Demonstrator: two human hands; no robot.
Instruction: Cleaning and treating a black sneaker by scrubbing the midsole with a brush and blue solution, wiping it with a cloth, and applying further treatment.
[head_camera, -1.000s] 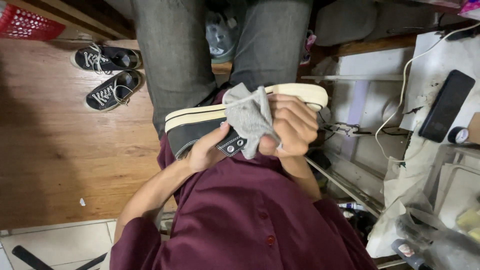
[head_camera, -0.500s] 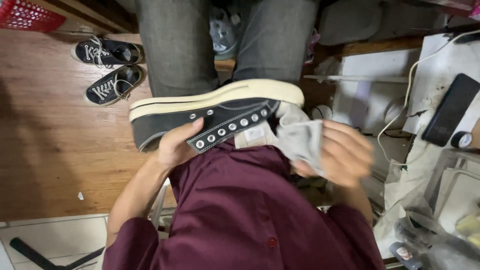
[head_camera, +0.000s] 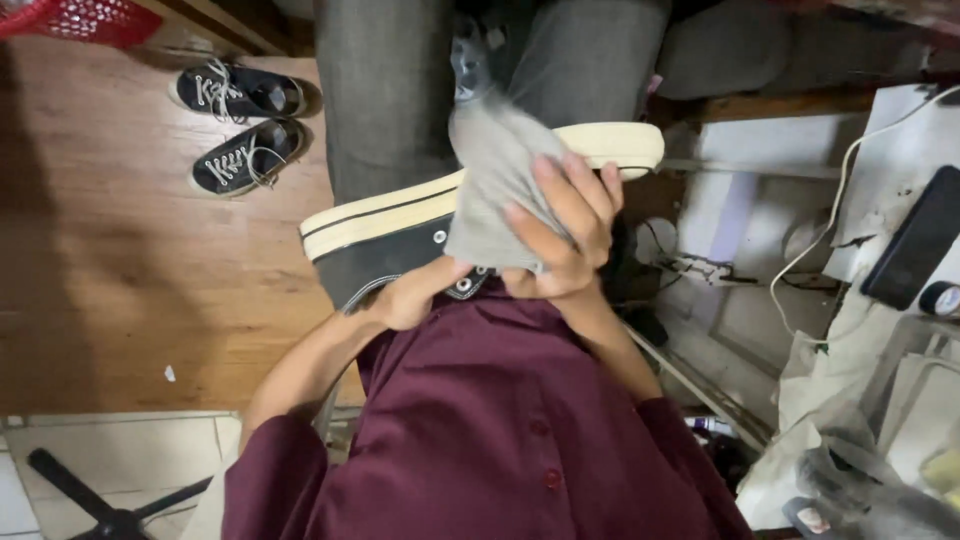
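We look down on our lap, where a black canvas sneaker (head_camera: 385, 250) with a thick cream sole lies on its side across our grey trousers (head_camera: 375, 90), the sole turned away from us and the row of metal eyelets facing our maroon shirt (head_camera: 490, 430). Our left hand (head_camera: 412, 296) is curled under the sneaker's upper near the eyelets, its fingers closed around the canvas edge to hold the shoe steady. Our right hand (head_camera: 560, 230) presses a grey cloth (head_camera: 490, 180) flat against the side of the sneaker; its fingers are spread over the fabric, with the fingertips reaching up to the cream sole. The cloth drapes over the middle of the shoe and hides that part of the upper and sole, so that only the heel end and the toe end of the sole show on either side of it.

On the wooden floor (head_camera: 130, 270) to our left, a pair of black laced sneakers (head_camera: 240, 125) stands side by side, well apart from our hands. A red basket (head_camera: 80, 15) shows at the top left corner. To our right, a dark flat device (head_camera: 920, 240) rests on a white tabletop (head_camera: 880, 180), with a white cable (head_camera: 810, 250) looping down beside it.
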